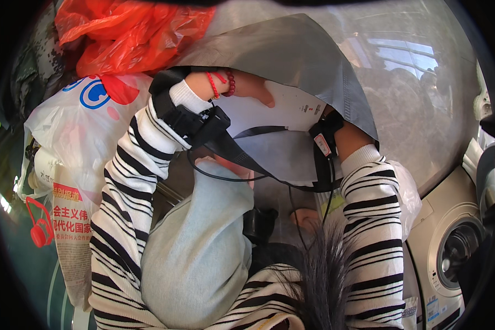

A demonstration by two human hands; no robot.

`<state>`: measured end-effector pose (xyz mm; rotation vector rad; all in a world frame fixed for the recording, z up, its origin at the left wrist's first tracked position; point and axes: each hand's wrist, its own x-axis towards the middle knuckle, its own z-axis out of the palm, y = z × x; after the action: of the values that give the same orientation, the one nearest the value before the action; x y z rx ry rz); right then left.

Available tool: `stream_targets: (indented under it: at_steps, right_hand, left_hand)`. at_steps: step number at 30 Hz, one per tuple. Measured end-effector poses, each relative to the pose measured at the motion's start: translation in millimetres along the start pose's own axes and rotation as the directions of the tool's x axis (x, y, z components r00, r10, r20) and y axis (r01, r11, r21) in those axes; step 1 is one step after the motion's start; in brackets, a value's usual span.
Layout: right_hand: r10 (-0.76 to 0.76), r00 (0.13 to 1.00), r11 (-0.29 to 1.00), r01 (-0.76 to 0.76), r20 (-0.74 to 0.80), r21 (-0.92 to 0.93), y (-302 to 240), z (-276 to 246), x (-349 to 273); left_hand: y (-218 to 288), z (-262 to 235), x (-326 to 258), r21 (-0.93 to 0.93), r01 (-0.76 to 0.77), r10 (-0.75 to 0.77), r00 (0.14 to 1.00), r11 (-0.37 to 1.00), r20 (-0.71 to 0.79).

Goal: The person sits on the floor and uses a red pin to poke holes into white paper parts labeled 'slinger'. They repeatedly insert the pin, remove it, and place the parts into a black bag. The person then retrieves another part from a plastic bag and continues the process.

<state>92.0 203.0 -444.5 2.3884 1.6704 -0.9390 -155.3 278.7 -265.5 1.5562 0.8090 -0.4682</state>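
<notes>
A large grey plastic mailing bag [253, 52] gapes open in front of me, with a flat white box or pack [294, 107] inside its mouth. My left hand [247, 89] reaches into the bag, its thumb lying against the white box; the other fingers are hidden by the upper flap. From the right, my right hand [335, 118] goes in at the bag's side edge. Only its wrist area shows, so its fingers are hidden. Each wrist carries a black strapped device [201, 124] with a cable, and red bracelets [212, 85] circle the left one.
Crumpled red plastic bags [132, 33] lie at the far left, above a filled white plastic bag [93, 126]. A newspaper sheet [74, 231] hangs below that. A big clear plastic sack [412, 93] bulges at the right, near a front-loading washing machine [451, 247]. My bent knee [198, 231] is below the mailing bag.
</notes>
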Motion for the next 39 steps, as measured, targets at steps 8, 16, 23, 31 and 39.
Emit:
stream_targets:
  at_steps: [8, 16, 23, 31, 39]
  right_hand:
    - [0.041, 0.999, 0.999, -0.042, 0.013, 0.015, 11, -5, -10]
    - [0.077, 0.997, 0.994, -0.078, 0.013, 0.078, 20, -24, -17]
    - [0.114, 0.993, 0.980, -0.110, -0.016, 0.168, 37, -61, -31]
    - [-0.120, 0.965, 0.986, 0.143, -0.232, 0.083, 33, -93, -56]
    - [-0.223, 0.912, 0.955, 0.133, 0.345, 0.265, -48, -161, -152]
  left_hand:
    - [-3, -12, 4, -0.111, -0.021, 0.018, 1.000, 0.994, -0.025]
    - [-10, -14, 12, -0.283, -0.196, 0.146, 0.971, 0.939, -0.188]
    - [-4, -16, 44, -0.062, -0.010, -0.008, 0.960, 0.998, -0.280]
    - [-7, 26, 90, -0.366, 0.029, -0.098, 0.980, 0.930, -0.171]
    - [-16, 49, 109, -0.568, 0.051, -0.152, 0.979, 0.822, -0.133]
